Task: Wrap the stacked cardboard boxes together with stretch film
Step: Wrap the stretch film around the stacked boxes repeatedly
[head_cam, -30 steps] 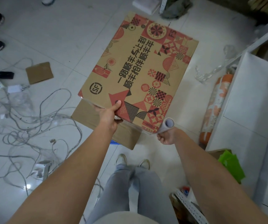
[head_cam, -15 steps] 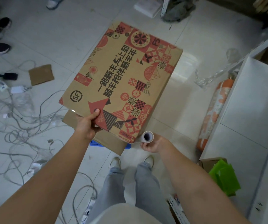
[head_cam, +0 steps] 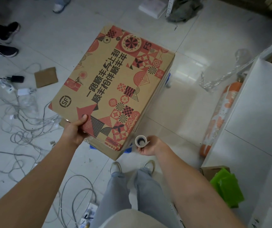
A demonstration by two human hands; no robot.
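Right, the left hand (head_cam: 76, 131) has the near left corner of the printed top box (head_cam: 114, 89), thumb flat on the red triangle and fingers curled under the edge, and it seems to be pinning the loose start of the film there, though the film itself is too clear to make out for certain. The right hand (head_cam: 148, 146) curls around the film roll (head_cam: 140, 141), held upright just off the near right corner of the stack, its hollow core facing up. The boxes sit stacked on something blue (head_cam: 127, 149) on the tiled floor (head_cam: 186, 116), just ahead of the person's shoes; the lower box (head_cam: 110, 151) pokes out at the near edge, a little askew from the top one. So this looks like the very first turn, and the trick now is anchoring: that left thumb should stay put until the film comes round and overlaps itself, or the tail will simply slide off. The roll wants to travel close to the cardboard, upright, with steady pull so the film stretches and bites on the corners. It should also drop low enough to catch both boxes, otherwise only the top one gets bound. One worry is the tangle of cables (head_cam: 25, 122) on the floor to the left and the white cabinet (head_cam: 260, 112) on the right: walking the roll around will be tight, so passing it from hand to hand may be cleaner than circling.
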